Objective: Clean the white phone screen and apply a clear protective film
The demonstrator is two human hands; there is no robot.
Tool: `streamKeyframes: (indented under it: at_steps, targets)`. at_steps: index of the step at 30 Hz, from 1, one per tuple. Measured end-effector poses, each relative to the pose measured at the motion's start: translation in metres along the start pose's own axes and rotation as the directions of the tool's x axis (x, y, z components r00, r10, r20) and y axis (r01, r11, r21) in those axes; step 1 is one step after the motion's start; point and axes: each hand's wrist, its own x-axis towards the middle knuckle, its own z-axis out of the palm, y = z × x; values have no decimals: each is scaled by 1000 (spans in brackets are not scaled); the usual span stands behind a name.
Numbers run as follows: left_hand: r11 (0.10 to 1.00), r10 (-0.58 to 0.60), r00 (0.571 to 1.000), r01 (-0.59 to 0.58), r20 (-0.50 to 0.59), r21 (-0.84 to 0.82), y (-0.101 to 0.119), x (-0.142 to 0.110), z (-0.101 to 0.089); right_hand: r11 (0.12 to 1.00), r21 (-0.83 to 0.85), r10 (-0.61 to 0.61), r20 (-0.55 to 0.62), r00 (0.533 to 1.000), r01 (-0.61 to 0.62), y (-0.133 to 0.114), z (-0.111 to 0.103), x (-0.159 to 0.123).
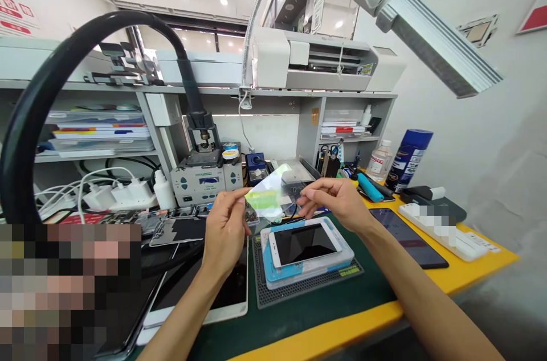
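My left hand pinches the left edge of a translucent film sheet with a green-yellow tint, held up above the bench. To the right of the film is my right hand, its thumb and fingers bent together near the sheet's edge. What those fingertips hold is too small to make out. Below both hands, a white smartphone with a dark screen lies face up on a blue and white flat box. That box rests on a dark textured pad.
A white tablet lies at left of the pad. On the right are a dark tablet, a white power strip and a blue spray can. Behind stands a grey rework station. A lamp overhangs the right side.
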Motion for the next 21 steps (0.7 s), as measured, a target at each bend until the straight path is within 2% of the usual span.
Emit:
streamKeyframes:
  at_steps: [6, 21]
  targets:
    - [1000, -25, 1000, 25, -16, -11, -1, 5, -4, 997, -15, 80, 96, 992, -79, -1, 0, 0]
    - [997, -73, 997, 73, -5, -12, -4, 6, -5, 990, 36, 129, 130, 983, -134, 0, 1, 1]
